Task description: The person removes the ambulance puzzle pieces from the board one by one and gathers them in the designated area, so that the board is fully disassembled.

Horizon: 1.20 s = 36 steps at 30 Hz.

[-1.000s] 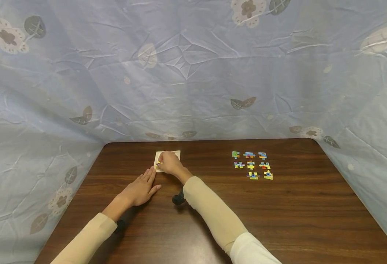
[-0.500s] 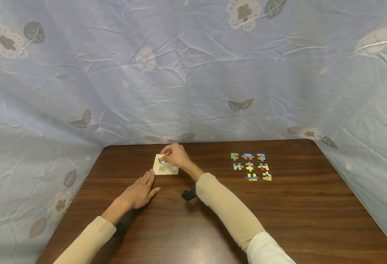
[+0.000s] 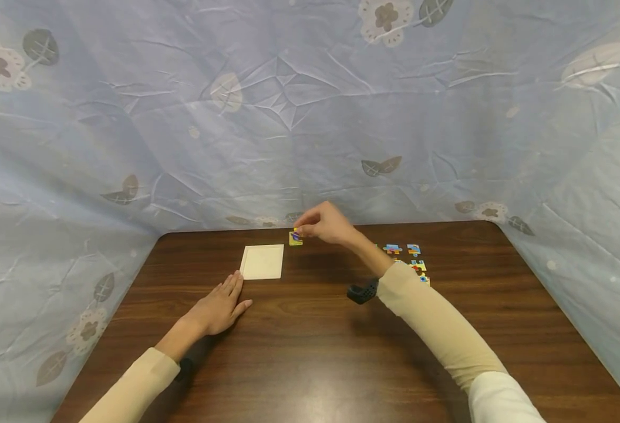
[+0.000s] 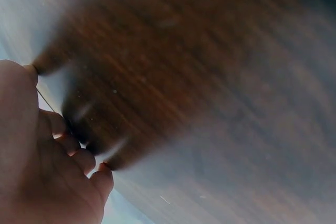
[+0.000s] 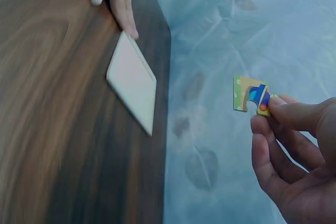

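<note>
My right hand (image 3: 328, 224) pinches a colourful jigsaw puzzle piece (image 5: 252, 96) between thumb and fingertips, lifted above the table near its far edge. The piece shows green, yellow and purple. To its left lies a square, cream puzzle tray (image 3: 262, 262) with a low raised rim and a bare inside. My left hand (image 3: 217, 308) lies palm down on the table, fingers straight, its fingertips touching the tray's near left corner. In the left wrist view only the underside of the left hand (image 4: 58, 166) and dark wood show.
Several jigsaw pieces (image 3: 413, 249) lie in rows at the back right of the wooden table (image 3: 299, 352), some hidden behind the right forearm. A patterned cloth (image 3: 289, 147) hangs behind the table and along its sides. A black wrist device (image 3: 361, 292) sits under the right wrist.
My right hand has lifted the jigsaw puzzle piece out of the tray and carried it right and towards the back, uncovering the tray. The left hand stays at the tray's corner.
</note>
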Available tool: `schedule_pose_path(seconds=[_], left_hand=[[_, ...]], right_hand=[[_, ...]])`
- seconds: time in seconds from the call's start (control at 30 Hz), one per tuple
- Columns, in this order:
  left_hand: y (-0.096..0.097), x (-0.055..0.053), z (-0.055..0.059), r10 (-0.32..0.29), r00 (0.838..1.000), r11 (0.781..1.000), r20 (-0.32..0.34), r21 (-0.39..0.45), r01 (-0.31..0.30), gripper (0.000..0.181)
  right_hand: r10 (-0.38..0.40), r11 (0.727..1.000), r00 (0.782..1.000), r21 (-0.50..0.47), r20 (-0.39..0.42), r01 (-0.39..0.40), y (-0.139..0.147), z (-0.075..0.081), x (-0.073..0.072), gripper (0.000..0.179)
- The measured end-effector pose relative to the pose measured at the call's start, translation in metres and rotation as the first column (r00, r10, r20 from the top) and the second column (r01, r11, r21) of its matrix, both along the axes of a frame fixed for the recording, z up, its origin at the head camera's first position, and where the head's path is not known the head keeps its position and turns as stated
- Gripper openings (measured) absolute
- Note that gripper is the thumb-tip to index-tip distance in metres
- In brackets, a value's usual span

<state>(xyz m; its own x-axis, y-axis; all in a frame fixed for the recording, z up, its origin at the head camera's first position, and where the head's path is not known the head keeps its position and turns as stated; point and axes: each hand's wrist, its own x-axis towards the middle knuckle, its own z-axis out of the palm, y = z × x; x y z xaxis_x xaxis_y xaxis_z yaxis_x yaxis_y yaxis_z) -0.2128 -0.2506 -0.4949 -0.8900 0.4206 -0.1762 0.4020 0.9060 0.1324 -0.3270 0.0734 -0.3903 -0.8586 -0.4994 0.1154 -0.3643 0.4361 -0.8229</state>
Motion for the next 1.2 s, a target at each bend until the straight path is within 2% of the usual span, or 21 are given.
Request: schedule_pose_path(seconds=[0.13, 0.27, 0.5, 0.6, 0.73, 0.87, 0.97, 1.2], left_hand=[[-0.001, 0.001, 0.001, -0.002, 1.000, 1.000, -0.001, 0.005, 0.002, 0.076], [0.000, 0.003, 0.000, -0.005, 1.000, 1.000, 0.011, 0.016, 0.004, 0.076], [-0.002, 0.004, -0.003, 0.006, 1.000, 1.000, 0.011, 0.013, -0.006, 0.076], [-0.001, 0.002, -0.004, 0.005, 1.000, 1.000, 0.008, 0.020, -0.005, 0.076], [-0.001, 0.001, -0.005, 0.009, 1.000, 1.000, 0.009, 0.021, -0.009, 0.076], [0.000, 0.001, -0.004, 0.013, 1.000, 1.000, 0.009, 0.022, -0.013, 0.076], [0.000, 0.001, -0.004, 0.011, 1.000, 1.000, 0.011, 0.026, -0.012, 0.076], [0.000, 0.000, -0.002, 0.011, 1.000, 1.000, -0.001, 0.023, -0.010, 0.075]], right_hand=[[-0.008, 1.000, 1.000, 0.024, 0.015, 0.008, 0.039, 0.006, 0.009, 0.017], [-0.011, 0.997, 0.999, 0.074, 0.036, 0.008, 0.076, 0.002, 0.022, 0.019], [-0.024, 0.980, 1.000, 0.198, 0.018, 0.020, 0.120, -0.026, 0.036, 0.015], [-0.036, 0.977, 0.998, 0.211, 0.045, 0.026, 0.135, -0.040, 0.042, 0.014], [-0.046, 0.977, 0.996, 0.212, 0.077, 0.029, 0.150, -0.057, 0.045, 0.014], [-0.058, 0.973, 0.996, 0.227, 0.068, 0.041, 0.160, -0.069, 0.044, 0.015], [-0.081, 0.970, 0.994, 0.237, 0.075, 0.061, 0.165, -0.074, 0.042, 0.016], [-0.080, 0.969, 0.993, 0.242, 0.085, 0.057, 0.168, -0.080, 0.041, 0.011]])
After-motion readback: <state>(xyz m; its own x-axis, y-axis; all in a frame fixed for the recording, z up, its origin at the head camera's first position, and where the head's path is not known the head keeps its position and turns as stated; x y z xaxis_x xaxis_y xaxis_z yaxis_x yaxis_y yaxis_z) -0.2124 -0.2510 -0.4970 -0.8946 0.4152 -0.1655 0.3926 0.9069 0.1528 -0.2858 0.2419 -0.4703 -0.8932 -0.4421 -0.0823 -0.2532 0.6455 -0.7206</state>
